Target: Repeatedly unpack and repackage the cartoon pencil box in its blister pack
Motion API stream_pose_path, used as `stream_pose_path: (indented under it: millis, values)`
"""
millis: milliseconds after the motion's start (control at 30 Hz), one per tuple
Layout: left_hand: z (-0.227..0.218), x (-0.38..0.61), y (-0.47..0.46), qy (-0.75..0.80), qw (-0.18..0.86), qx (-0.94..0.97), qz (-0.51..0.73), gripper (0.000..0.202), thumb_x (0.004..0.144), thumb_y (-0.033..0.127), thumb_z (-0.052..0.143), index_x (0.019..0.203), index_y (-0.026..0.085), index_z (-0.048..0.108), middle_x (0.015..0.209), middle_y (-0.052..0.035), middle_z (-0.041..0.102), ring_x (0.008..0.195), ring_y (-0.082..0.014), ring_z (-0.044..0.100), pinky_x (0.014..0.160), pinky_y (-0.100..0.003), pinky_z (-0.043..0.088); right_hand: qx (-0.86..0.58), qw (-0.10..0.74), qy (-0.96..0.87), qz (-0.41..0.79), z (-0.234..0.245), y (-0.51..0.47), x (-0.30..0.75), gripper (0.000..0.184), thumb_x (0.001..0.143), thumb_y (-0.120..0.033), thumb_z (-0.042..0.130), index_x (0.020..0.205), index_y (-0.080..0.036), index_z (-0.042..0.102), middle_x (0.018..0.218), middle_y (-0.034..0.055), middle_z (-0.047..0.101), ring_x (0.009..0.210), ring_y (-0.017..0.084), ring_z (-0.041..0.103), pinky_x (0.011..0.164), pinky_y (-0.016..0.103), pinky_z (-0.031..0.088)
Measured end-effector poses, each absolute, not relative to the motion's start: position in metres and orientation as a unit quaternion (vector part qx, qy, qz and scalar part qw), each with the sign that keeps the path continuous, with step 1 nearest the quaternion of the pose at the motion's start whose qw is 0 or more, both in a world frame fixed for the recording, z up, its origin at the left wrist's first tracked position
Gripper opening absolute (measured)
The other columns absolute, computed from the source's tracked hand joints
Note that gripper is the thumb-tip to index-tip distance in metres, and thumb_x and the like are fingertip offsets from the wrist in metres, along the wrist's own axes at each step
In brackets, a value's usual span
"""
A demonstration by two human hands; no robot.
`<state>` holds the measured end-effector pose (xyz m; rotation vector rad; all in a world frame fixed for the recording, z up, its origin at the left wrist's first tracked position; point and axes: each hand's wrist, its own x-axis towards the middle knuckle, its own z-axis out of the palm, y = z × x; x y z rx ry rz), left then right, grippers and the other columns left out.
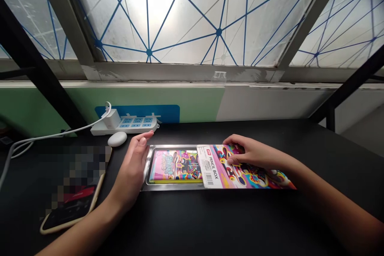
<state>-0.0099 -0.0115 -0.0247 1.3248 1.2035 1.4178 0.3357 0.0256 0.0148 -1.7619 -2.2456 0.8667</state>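
A colourful pencil box (175, 167) with a pink lid panel and bright cartoon print lies in a clear plastic blister tray (180, 187) on the black table. Over the tray's right part extends a printed card (213, 168) marked PENCIL BOX, with a barcode at its left end. My left hand (136, 164) stands on edge against the tray's left end, fingers stretched out. On the card's upper part, my right hand (244, 150) grips with thumb and curled fingers; some fingertips are hidden behind the far edge. The pencil box's right end is hidden beneath the card.
A phone in a pale case (72, 204) lies at left, partly pixelated. Behind it are a small white oval object (117, 139) and a white power strip (135, 125) with a plugged-in adapter and a white cable (66, 131). Black frame bars (339, 92) slant at both sides before the window.
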Motion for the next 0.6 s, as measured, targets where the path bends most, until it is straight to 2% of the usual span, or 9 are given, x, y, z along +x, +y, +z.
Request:
stream_pose_path:
  millis: [100,267,467,600]
  values:
    - [-0.02,-0.008,-0.013,0.452,0.453,0.493,0.589,0.043,0.102,0.057,0.04,0.124,0.025,0.058,0.146,-0.0054,0.056,0.138,-0.0266,0.047,0.112,-0.041,0.04,-0.579,0.065,-0.774,0.246,0.016,0.024,0.315,0.061,0.078,-0.065,0.069,0.125,-0.027,0.062,0.13,0.009,0.063,0.112,0.033,0.06,0.095,0.042,0.047]
    - [-0.016,-0.007,-0.013,0.427,0.466,0.484,0.606,0.046,0.103,0.058,0.035,0.12,0.023,0.059,0.145,-0.0077,0.056,0.145,-0.0236,0.039,0.119,-0.041,0.028,-0.525,0.016,-0.835,0.165,0.026,0.032,0.264,0.06,0.082,-0.066,0.063,0.127,-0.026,0.063,0.136,0.0129,0.06,0.115,0.038,0.056,0.097,0.049,0.042]
    - [-0.017,-0.008,-0.01,0.413,0.482,0.465,0.616,0.047,0.103,0.059,0.036,0.118,0.021,0.061,0.14,-0.0097,0.06,0.141,-0.0248,0.044,0.116,-0.039,0.033,-0.464,0.024,-0.873,0.147,0.025,0.047,0.189,0.059,0.083,-0.067,0.064,0.123,-0.023,0.065,0.128,0.0143,0.064,0.118,0.037,0.057,0.1,0.05,0.039]
    - [-0.019,-0.012,-0.01,0.446,0.49,0.436,0.609,0.04,0.101,0.053,0.045,0.116,0.021,0.063,0.135,-0.0094,0.063,0.134,-0.0262,0.052,0.111,-0.039,0.04,-0.454,0.07,-0.882,0.109,0.021,0.04,0.185,0.059,0.087,-0.063,0.063,0.13,-0.023,0.059,0.137,0.015,0.06,0.125,0.036,0.053,0.108,0.053,0.029]
